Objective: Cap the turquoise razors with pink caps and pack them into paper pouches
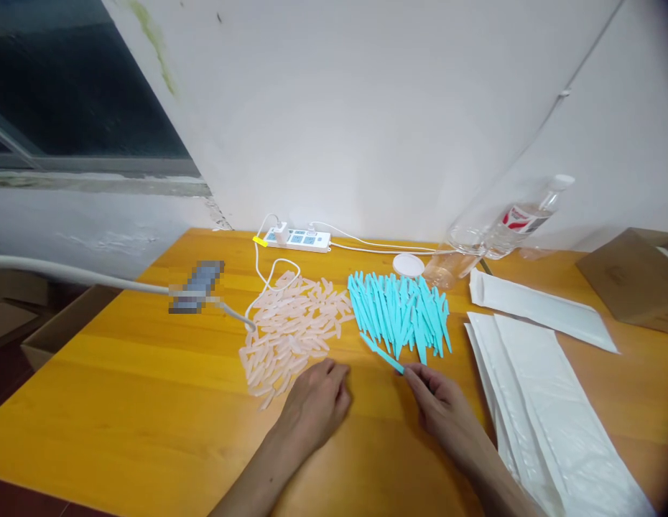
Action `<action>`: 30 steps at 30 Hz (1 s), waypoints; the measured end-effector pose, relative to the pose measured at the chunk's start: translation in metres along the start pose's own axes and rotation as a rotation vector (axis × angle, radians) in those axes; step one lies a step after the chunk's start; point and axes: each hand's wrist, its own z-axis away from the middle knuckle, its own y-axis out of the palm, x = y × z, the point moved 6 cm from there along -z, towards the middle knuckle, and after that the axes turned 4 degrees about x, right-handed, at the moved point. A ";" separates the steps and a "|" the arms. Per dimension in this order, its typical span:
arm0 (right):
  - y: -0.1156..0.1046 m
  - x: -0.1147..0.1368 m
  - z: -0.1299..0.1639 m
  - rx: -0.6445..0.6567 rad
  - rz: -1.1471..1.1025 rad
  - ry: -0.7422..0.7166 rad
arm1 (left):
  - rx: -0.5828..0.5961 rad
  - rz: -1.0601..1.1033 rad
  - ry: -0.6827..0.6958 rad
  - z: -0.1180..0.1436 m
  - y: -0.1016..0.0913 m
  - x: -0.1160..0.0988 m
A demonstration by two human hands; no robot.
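My right hand (439,402) pinches one end of a slim turquoise plastic stick, shaped like an eyebrow razor (385,354). Its far end points up and left, in front of a pile of similar turquoise sticks (396,309). My left hand (316,402) is closed with its fingers curled, low over the table beside a spread of small pale pink plastic pieces (296,327). Whatever the left fingers may hold is hidden from me. A gap of bare wood lies between my two hands.
White padded mailers (554,402) are stacked at the right, with another mailer (539,309) behind them. Farther back are a tilted plastic bottle (522,219), a clear jar (447,266), a white lid (408,265), a power strip (299,239) and a cardboard box (630,276). A white cable (97,275) crosses the left.
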 end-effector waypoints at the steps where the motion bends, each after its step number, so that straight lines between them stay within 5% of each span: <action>1: 0.004 -0.003 0.003 0.045 -0.049 0.009 | -0.004 0.021 -0.008 0.003 0.000 0.001; 10: 0.012 -0.019 0.005 0.186 -0.091 0.117 | 0.002 0.213 -0.058 0.013 -0.009 0.006; 19: 0.029 -0.031 0.016 0.277 -0.247 0.190 | 0.141 1.088 -0.264 0.029 0.016 0.028; 27: 0.034 -0.032 0.014 0.291 -0.260 0.179 | 0.008 0.571 -0.085 0.032 0.002 0.019; 30: 0.032 -0.033 0.014 0.298 -0.260 0.179 | 0.004 0.560 -0.049 0.031 -0.003 0.020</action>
